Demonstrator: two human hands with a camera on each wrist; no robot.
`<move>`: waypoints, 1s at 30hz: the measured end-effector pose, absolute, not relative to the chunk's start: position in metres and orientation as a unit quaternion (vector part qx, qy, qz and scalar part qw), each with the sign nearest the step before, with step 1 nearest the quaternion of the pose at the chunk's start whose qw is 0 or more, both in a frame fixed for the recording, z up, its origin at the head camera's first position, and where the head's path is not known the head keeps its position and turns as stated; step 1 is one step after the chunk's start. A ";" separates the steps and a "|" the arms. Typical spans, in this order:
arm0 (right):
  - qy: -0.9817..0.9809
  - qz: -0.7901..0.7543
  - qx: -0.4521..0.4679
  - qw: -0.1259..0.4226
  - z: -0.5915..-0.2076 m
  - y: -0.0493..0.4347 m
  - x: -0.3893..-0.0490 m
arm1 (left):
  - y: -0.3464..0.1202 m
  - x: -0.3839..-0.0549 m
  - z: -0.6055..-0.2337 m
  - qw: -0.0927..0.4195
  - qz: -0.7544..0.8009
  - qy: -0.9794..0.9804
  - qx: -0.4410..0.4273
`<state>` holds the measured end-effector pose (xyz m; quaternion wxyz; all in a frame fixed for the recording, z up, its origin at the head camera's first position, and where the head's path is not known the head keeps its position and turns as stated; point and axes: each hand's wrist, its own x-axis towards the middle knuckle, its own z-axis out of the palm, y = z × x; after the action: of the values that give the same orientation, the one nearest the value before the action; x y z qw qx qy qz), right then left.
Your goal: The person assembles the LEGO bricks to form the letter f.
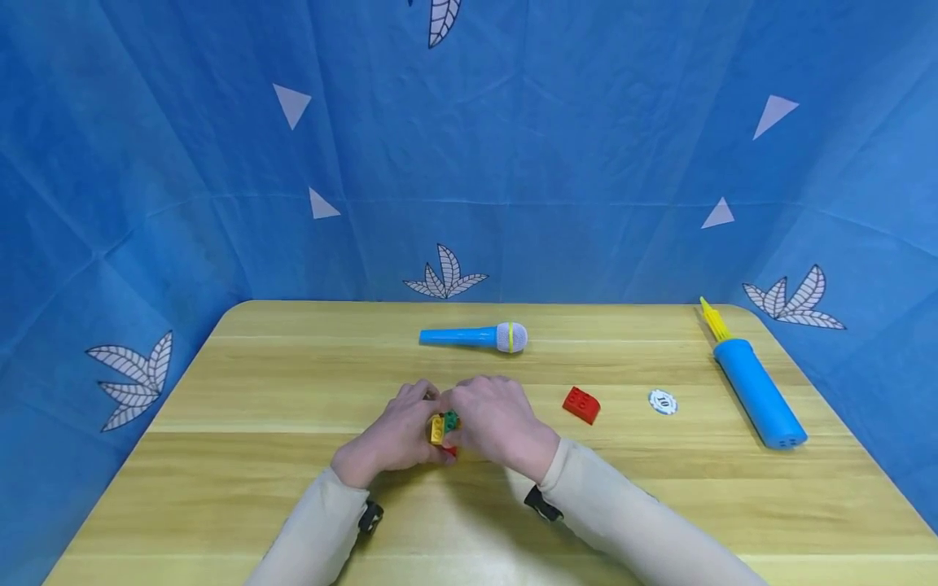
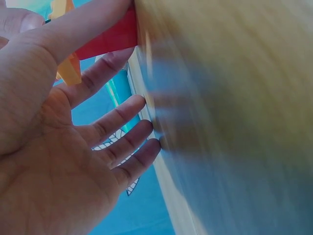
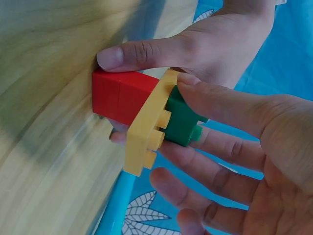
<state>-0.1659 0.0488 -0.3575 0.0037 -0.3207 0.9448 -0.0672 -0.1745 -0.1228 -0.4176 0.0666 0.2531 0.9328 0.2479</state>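
Observation:
Both hands work on one small stack of toy bricks, low over the table. A red brick [image 3: 117,95] is lowest, a thin yellow brick [image 3: 142,134] sits across it, and a green brick [image 3: 178,117] stands on the yellow one. My left hand [image 1: 399,431] pinches the red brick between thumb and index finger; its other fingers spread out, tips right at the tabletop in the left wrist view. With thumb and fingertips, my right hand [image 1: 498,419] grips the green brick from above. Several studs show on the yellow brick beside the green one.
Behind the hands lies a blue toy microphone [image 1: 469,336]. To the right are a loose red brick [image 1: 582,404], a white poker chip [image 1: 663,401] and a blue hand pump [image 1: 762,395] with a yellow nozzle. A blue patterned cloth [image 1: 513,146] hangs behind the wooden table [image 1: 220,472].

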 end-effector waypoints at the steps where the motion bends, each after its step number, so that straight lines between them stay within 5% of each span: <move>1: 0.945 -0.071 -0.319 0.003 -0.358 0.050 -0.165 | -0.123 -0.174 -0.418 0.067 0.247 0.933 0.254; 18: 0.963 -0.108 -0.245 -0.041 -0.343 0.100 -0.172 | -0.120 -0.177 -0.418 0.071 0.237 0.939 0.240; 30: 0.980 -0.108 -0.163 -0.024 -0.350 0.146 -0.180 | -0.119 -0.174 -0.416 0.081 0.233 0.943 0.225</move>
<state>-0.1805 0.1461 -0.3501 -0.0238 -0.1632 0.9804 -0.1077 -0.1738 -0.1187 -0.4163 0.0806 0.2250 0.9426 0.2331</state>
